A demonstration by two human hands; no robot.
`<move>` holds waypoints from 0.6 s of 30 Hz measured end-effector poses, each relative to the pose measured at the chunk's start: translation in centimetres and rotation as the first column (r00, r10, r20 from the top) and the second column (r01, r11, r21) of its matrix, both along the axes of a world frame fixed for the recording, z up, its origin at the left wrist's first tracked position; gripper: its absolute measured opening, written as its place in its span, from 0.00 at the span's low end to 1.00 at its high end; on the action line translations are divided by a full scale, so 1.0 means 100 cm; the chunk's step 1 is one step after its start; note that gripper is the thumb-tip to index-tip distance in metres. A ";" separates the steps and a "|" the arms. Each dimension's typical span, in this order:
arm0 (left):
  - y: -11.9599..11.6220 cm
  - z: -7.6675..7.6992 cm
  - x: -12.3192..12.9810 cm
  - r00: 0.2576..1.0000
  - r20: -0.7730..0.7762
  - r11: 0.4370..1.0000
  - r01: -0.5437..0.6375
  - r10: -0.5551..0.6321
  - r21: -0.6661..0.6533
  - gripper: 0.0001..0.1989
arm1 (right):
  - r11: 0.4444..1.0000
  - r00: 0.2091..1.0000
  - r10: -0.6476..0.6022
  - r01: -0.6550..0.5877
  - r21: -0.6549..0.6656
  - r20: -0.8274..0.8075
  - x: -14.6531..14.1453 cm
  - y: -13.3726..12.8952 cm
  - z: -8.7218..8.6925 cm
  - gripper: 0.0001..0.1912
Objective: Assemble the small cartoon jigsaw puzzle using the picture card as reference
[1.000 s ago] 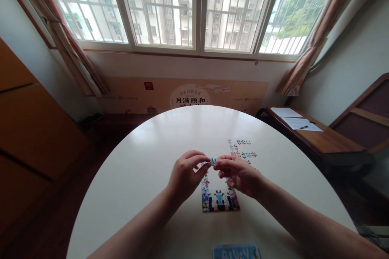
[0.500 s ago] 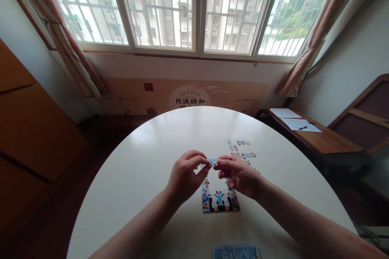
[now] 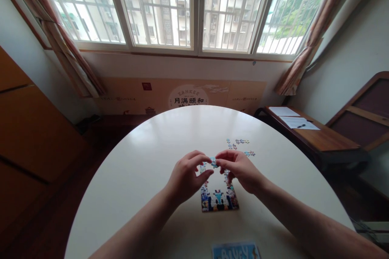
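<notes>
A partly assembled jigsaw puzzle (image 3: 220,203) lies on the white table, its lower part and side strips joined around a bare middle. Above its upper part, my right hand (image 3: 241,170) pinches a light-blue puzzle piece (image 3: 214,163) between thumb and fingers. My left hand (image 3: 187,175) is over the puzzle's left side with thumb and fingers apart; its fingertips come close to the piece, and whether they touch it I cannot tell. Both hands cover parts of the puzzle's upper edges.
Several loose puzzle pieces (image 3: 242,141) are spread beyond my right hand on the round table (image 3: 127,186). A blue lettered box or card (image 3: 235,251) lies at the near edge. To the right stands a wooden side table (image 3: 331,137) with papers (image 3: 299,122) and a pen.
My left thumb has come away from the fingers, releasing the piece. My right hand has shifted slightly left and up, turning the piece, and uncovers more of the puzzle's right strip.
</notes>
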State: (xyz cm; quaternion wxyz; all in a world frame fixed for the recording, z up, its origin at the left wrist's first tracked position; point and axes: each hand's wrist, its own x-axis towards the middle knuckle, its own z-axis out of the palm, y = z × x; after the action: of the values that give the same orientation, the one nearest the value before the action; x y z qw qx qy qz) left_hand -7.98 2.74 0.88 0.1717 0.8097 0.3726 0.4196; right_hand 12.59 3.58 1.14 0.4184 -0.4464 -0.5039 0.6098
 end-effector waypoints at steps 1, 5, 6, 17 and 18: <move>0.001 0.000 -0.001 1.000 0.002 1.000 0.012 -0.012 -0.002 0.07 | 1.000 1.000 -0.010 0.010 0.016 0.008 0.000 0.000 0.001 0.18; 0.004 0.000 -0.003 0.999 0.016 0.999 0.036 -0.036 0.013 0.04 | 0.998 0.999 -0.008 0.005 0.058 0.053 0.000 0.001 0.002 0.16; 0.005 0.000 -0.003 0.999 0.017 0.999 0.039 -0.040 0.017 0.04 | 0.998 0.998 -0.001 -0.004 0.068 0.068 0.000 0.001 0.001 0.15; 0.007 -0.002 -0.003 1.000 0.027 1.000 -0.013 0.012 0.008 0.03 | 0.907 0.957 -0.061 -0.065 0.417 0.282 0.003 0.001 -0.004 0.09; 0.008 -0.002 -0.004 0.999 0.029 1.000 -0.024 0.024 0.005 0.03 | 0.878 0.947 -0.080 -0.080 0.472 0.311 0.004 0.000 -0.004 0.08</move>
State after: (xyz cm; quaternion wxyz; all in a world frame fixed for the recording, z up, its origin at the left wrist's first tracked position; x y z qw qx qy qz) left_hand -8.38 3.52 0.67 0.1698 0.7995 0.3786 0.4342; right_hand 12.99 3.62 0.70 0.4279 -0.4223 -0.7000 0.3854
